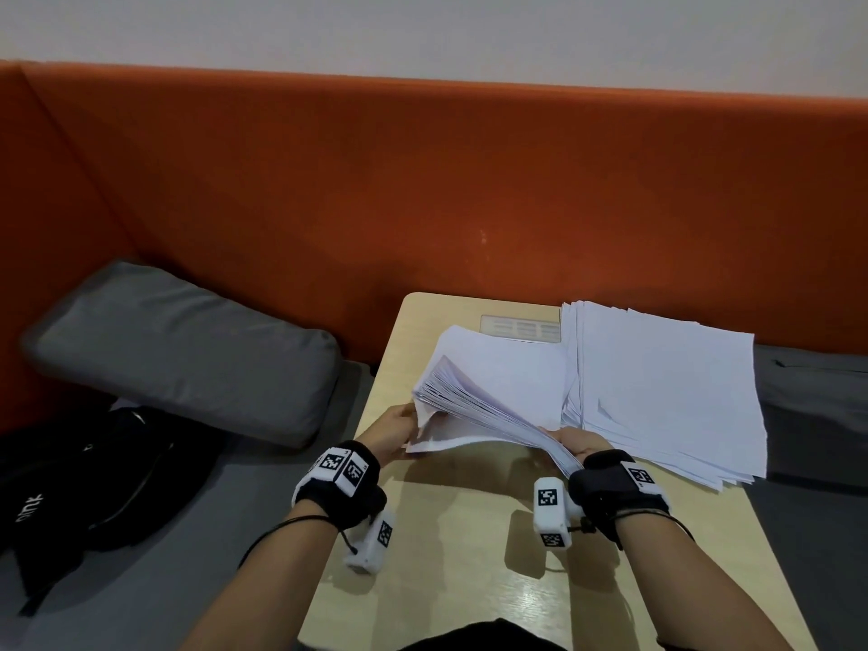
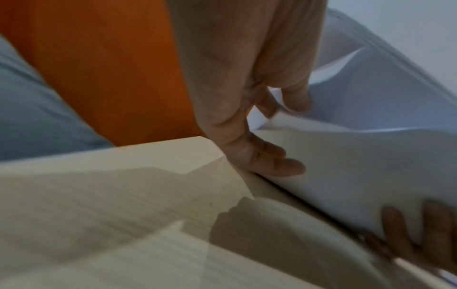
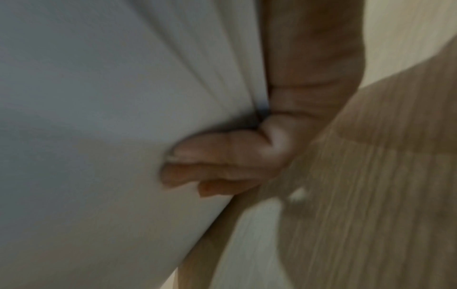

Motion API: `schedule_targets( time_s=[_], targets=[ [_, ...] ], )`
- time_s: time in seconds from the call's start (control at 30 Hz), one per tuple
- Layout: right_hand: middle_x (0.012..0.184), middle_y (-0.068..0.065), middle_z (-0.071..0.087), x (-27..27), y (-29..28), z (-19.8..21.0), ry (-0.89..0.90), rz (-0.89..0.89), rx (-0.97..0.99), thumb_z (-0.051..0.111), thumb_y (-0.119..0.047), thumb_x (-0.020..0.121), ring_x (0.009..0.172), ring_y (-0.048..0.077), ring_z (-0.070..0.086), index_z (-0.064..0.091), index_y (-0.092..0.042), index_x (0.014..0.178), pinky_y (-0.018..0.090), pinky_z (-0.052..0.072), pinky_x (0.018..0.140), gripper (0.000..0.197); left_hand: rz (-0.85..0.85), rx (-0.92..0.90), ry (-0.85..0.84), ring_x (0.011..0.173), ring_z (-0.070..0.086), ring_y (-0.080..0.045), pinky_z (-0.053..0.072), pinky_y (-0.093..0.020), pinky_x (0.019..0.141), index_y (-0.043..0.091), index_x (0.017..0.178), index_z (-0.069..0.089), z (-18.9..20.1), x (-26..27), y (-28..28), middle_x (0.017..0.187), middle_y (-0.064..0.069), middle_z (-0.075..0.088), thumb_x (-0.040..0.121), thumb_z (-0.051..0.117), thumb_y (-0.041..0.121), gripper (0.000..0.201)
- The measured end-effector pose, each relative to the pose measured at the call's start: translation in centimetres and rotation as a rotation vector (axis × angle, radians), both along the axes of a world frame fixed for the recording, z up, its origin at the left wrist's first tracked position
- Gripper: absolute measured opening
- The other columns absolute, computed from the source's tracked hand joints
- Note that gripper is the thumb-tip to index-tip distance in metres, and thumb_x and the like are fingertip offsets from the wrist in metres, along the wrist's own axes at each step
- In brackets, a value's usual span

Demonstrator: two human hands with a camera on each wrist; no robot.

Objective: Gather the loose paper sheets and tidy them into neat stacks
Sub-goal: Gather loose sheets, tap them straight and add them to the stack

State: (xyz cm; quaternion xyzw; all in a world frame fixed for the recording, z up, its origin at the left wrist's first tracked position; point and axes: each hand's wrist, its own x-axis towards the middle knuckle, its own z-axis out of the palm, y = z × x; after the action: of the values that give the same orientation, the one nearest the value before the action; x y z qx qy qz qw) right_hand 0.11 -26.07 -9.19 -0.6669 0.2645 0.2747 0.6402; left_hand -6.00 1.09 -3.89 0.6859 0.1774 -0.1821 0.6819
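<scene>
White paper bundle (image 1: 488, 392) lifted over the wooden table (image 1: 451, 533), left hand (image 1: 392, 429) and right hand (image 1: 575, 444) each clamped on a near corner, loose paper stack (image 1: 657, 392) lying just beside it

You are seated in an office lounge or booth-style seating nook. Evidence: orange upholstered backrest (image 1: 422, 180) along a plain white wall (image 1: 422, 30); grey bench cushion (image 1: 183, 350) far left; small light-wood counter (image 1: 469, 533); black bag (image 1: 94, 476) on the seat, near left.
</scene>
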Motion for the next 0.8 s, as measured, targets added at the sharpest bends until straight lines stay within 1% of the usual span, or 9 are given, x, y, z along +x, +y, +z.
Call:
schedule_targets(
  time_s=[0.1, 0.17, 0.23, 0.3, 0.37, 0.43, 0.53, 0.63, 0.8],
  targets=[
    [0.069, 0.007, 0.068, -0.5, 0.9, 0.9, -0.002, 0.069, -0.138, 0.062, -0.02, 0.089, 0.08, 0.025, 0.06, 0.061, -0.001, 0.101, 0.024, 0.051, 0.072, 0.022, 0.127, -0.293, 0.113, 0.085, 0.063, -0.026, 0.052, -0.035, 0.068, 0.01, 0.103, 0.063, 0.3, 0.2, 0.4, 0.096, -0.009, 0.067, 0.099, 0.031, 0.047, 0.049],
    [0.086, 0.012, 0.065, -0.9, 0.9, 1.3, -0.051, 0.114, -0.286, 0.062, -0.028, 0.089, 0.087, 0.025, 0.056, 0.064, 0.003, 0.104, 0.029, 0.044, 0.082, 0.034, 0.124, -0.334, 0.127, 0.08, 0.065, -0.024, 0.052, -0.035, 0.068, 0.011, 0.092, 0.064, 0.5, 0.5, 0.8, 0.083, -0.006, 0.068, 0.097, 0.03, 0.053, 0.055],
    [0.085, 0.011, 0.068, -0.6, 0.7, 0.8, -0.033, 0.096, -0.186, 0.062, -0.021, 0.089, 0.087, 0.026, 0.057, 0.057, 0.008, 0.118, 0.028, 0.052, 0.078, 0.042, 0.127, -0.311, 0.107, 0.064, 0.065, -0.016, 0.055, -0.029, 0.059, 0.009, 0.089, 0.063, 0.8, 0.6, 1.1, 0.078, -0.006, 0.064, 0.097, 0.042, 0.042, 0.04],
    [0.108, 0.015, 0.065, -0.4, 0.5, 0.4, -0.016, 0.027, -0.054, 0.059, -0.012, 0.089, 0.092, 0.025, 0.057, 0.044, 0.004, 0.133, 0.027, 0.055, 0.069, 0.05, 0.166, -0.303, 0.109, 0.053, 0.064, -0.011, 0.056, -0.022, 0.054, 0.004, 0.089, 0.062, 0.8, 0.8, 1.9, 0.074, -0.007, 0.065, 0.096, 0.048, 0.022, 0.024],
    [0.138, 0.016, 0.047, -0.2, 1.2, 0.8, 0.002, 0.061, -0.151, 0.054, -0.017, 0.093, 0.117, 0.029, 0.052, 0.042, 0.003, 0.136, 0.032, 0.049, 0.088, 0.048, 0.201, -0.288, 0.142, 0.052, 0.066, -0.013, 0.057, -0.022, 0.054, -0.003, 0.086, 0.059, 0.6, 1.1, 2.7, 0.066, -0.009, 0.066, 0.096, 0.046, 0.01, 0.021],
    [0.14, 0.015, 0.046, -0.7, 2.0, 1.6, -0.003, 0.072, -0.305, 0.035, -0.029, 0.101, 0.129, 0.029, 0.045, 0.044, 0.002, 0.134, 0.035, 0.035, 0.106, 0.045, 0.209, -0.217, 0.16, 0.045, 0.062, -0.013, 0.056, -0.025, 0.048, 0.0, 0.086, 0.05, 0.6, 0.9, 2.9, 0.065, -0.009, 0.056, 0.098, 0.045, 0.022, 0.026],
    [0.131, 0.017, 0.052, -2.0, 3.3, 2.7, -0.075, 0.085, -0.356, 0.04, -0.025, 0.1, 0.124, 0.031, 0.049, 0.045, 0.004, 0.131, 0.028, 0.039, 0.093, 0.043, 0.046, -0.06, 0.237, 0.049, 0.065, -0.015, 0.055, -0.025, 0.047, 0.001, 0.102, 0.049, 0.1, 0.4, 2.4, 0.075, -0.011, 0.064, 0.095, 0.043, 0.046, 0.046],
    [0.132, 0.015, 0.054, -2.6, 3.3, 1.2, -0.13, 0.119, -0.29, 0.056, -0.015, 0.092, 0.121, 0.033, 0.051, 0.048, 0.006, 0.129, 0.035, 0.04, 0.1, 0.043, -0.092, 0.085, 0.263, 0.083, 0.066, -0.027, 0.059, -0.035, 0.055, -0.001, 0.123, 0.039, -1.3, 0.3, 1.4, 0.122, -0.016, 0.054, 0.089, 0.062, 0.031, 0.052],
    [0.132, 0.014, 0.054, -2.5, 3.1, 1.5, -0.31, 0.121, -0.261, 0.05, -0.001, 0.092, 0.12, 0.031, 0.052, 0.044, -0.002, 0.133, 0.041, 0.04, 0.104, 0.042, -0.253, 0.39, 0.101, 0.082, 0.064, -0.027, 0.06, -0.035, 0.06, 0.002, 0.12, 0.043, -0.8, 1.2, 0.1, 0.119, -0.013, 0.055, 0.089, 0.061, 0.015, 0.038]
  ],
)
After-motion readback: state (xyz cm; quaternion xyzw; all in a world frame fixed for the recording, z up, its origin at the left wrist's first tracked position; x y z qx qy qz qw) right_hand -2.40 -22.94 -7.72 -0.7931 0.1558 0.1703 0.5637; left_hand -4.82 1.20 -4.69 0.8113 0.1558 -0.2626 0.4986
